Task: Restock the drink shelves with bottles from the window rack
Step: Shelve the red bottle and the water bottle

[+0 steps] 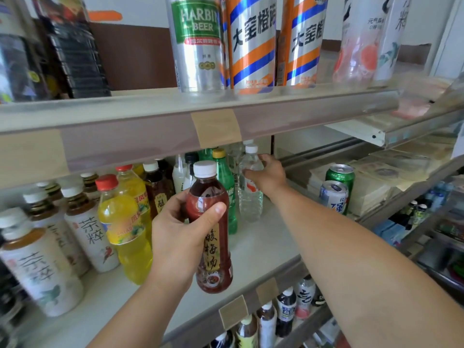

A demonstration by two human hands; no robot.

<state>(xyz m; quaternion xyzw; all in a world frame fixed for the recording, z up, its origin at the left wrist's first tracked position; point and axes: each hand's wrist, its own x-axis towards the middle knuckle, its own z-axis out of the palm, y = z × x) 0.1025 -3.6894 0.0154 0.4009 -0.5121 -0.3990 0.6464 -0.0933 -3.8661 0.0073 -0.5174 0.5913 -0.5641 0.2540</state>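
Observation:
My left hand [175,229] grips a dark red plum-drink bottle [213,249] with a white cap and holds it upright in front of the middle shelf [263,247]. My right hand [268,174] reaches deep into that shelf, with its fingers curled round the upper part of a clear water bottle [249,197] that stands on the shelf board. A green soda bottle [226,182] with a yellow cap stands just left of the water bottle, partly hidden behind the plum drink.
Tea bottles [88,227], yellow juice bottles [125,222] and dark bottles fill the shelf's left side. Two cans [336,189] stand at its right beside stacked packets. Tall cans [198,43] line the top shelf. More bottles [286,312] sit on the lower shelf.

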